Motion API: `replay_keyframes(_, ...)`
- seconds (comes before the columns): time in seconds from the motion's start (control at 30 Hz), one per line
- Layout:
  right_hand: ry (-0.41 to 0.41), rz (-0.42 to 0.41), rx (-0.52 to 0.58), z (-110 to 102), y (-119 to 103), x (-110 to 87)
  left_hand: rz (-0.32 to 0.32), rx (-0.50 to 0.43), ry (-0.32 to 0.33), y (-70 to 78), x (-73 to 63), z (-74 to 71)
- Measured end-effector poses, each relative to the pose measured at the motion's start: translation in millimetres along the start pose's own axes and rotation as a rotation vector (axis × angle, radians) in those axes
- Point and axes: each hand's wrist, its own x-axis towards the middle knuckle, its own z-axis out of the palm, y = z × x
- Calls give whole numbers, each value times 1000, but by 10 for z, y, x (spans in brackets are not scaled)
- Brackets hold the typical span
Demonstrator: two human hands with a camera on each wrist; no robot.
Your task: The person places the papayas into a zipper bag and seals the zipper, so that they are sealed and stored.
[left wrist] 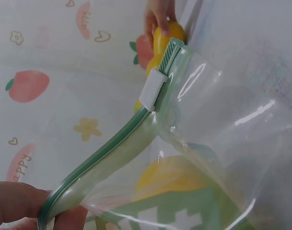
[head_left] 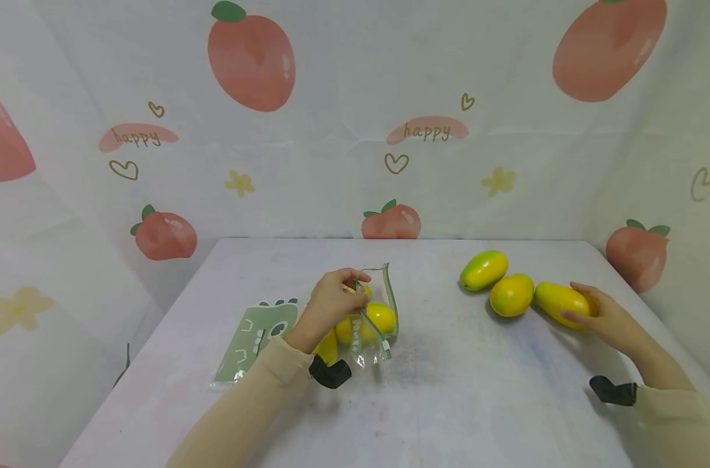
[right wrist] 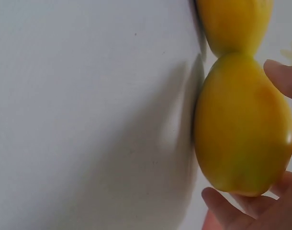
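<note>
A clear zip bag (head_left: 363,354) with a green zip edge and a white slider (left wrist: 153,90) stands near the middle of the table, its mouth apart. My left hand (head_left: 335,300) pinches the zip edge between thumb and fingers. Yellow mangoes (head_left: 380,318) show through the bag's clear plastic, partly hidden by the hand. At the right, my right hand (head_left: 608,322) curls its fingers and thumb around the end of a yellow mango (right wrist: 244,124) resting on the table. That mango touches or nearly touches a rounder mango (head_left: 511,296) to its left.
Behind the rounder mango lies a greener mango (head_left: 484,270). Left of the bag, a flat green piece (head_left: 255,341) printed with a cartoon face lies on the white table (head_left: 448,403); my left forearm partly covers it. A fruit-patterned cloth (head_left: 331,169) hangs behind the table.
</note>
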Motion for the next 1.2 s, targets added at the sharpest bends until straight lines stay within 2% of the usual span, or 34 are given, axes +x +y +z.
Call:
replay_keyframes(0.2, -4, 6, -3, 9, 44, -10, 11, -12, -7, 0, 0, 1)
replay_keyframes(0.43, -14, 84, -20, -16, 83, -13, 12, -5, -5, 0, 3, 3)
replay_keyframes(0.63, -4, 111, -24, -28, 50, -33, 2, 8, -2, -1, 7, 8)
replay_keyframes(0.93, 102, 144, -20, -81, -147, -41, -2, 10, 2, -2, 2, 5)
replay_keyframes(1.2, 224, 105, 40, -53, -421, -23, -5, 42, 12, 8, 2, 7)
